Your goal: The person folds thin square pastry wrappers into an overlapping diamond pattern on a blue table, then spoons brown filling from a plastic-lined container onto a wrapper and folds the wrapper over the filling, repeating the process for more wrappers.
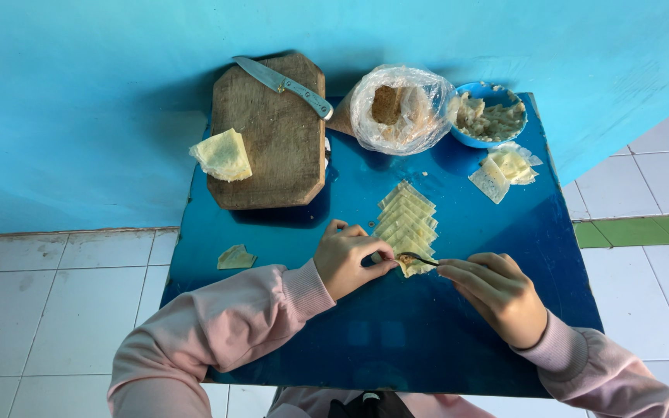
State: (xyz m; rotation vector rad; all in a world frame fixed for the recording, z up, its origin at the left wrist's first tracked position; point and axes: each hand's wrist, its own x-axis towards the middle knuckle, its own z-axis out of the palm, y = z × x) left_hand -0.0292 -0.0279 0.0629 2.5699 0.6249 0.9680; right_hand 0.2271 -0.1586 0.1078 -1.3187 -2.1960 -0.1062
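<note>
A row of overlapping pale yellow dough wrappers (406, 217) lies on a small blue table (458, 325). My left hand (348, 257) pinches the edge of the nearest wrapper (409, 268) at the row's front end. My right hand (495, 292) holds a small spoon (416, 258) whose tip rests on that same wrapper. A blue bowl (492, 116) of pale lumpy filling stands at the table's back right.
A wooden cutting board (272, 143) at the back left carries a knife (284, 83) and a stack of wrappers (222, 155). A clear plastic bag (398, 108) sits beside the bowl. More wrappers (505, 170) lie at right, one folded piece (235, 258) at left. Behind stands a blue wall; white floor tiles lie around.
</note>
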